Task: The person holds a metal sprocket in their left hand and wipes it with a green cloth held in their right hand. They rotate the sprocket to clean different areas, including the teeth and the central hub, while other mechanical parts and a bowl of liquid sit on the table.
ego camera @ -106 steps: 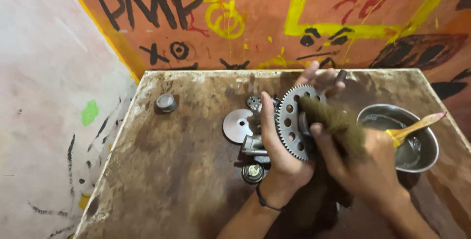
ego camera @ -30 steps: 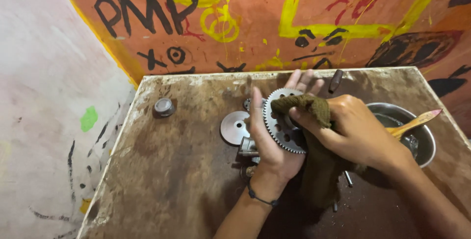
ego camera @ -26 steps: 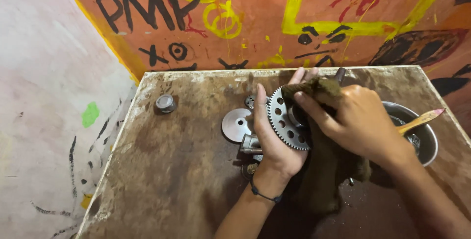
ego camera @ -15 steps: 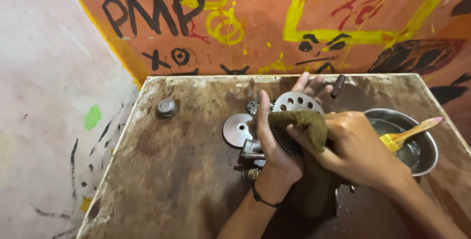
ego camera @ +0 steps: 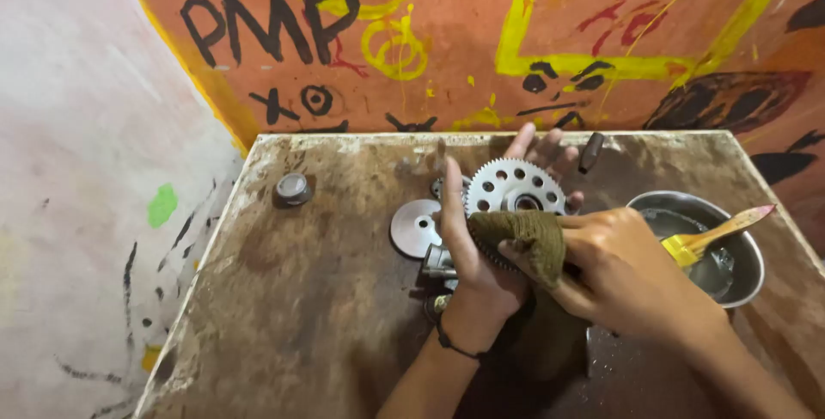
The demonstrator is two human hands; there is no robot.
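Left hand [ego camera: 477, 247] cradles toothed gear [ego camera: 514, 195] upright above table [ego camera: 309, 299] — fingers wrapped behind it. Right hand [ego camera: 619, 269] clamps brown rag [ego camera: 520, 238] against gear's lower teeth. Wiping step, seemingly mid-way; next calls for turning gear to unwiped teeth.

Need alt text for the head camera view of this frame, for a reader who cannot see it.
The left hand holds a toothed metal gear upright while the right hand presses a brown rag against its lower edge. This happens over a stained worktable, with a metal bowl holding a yellow-handled brush to the right.
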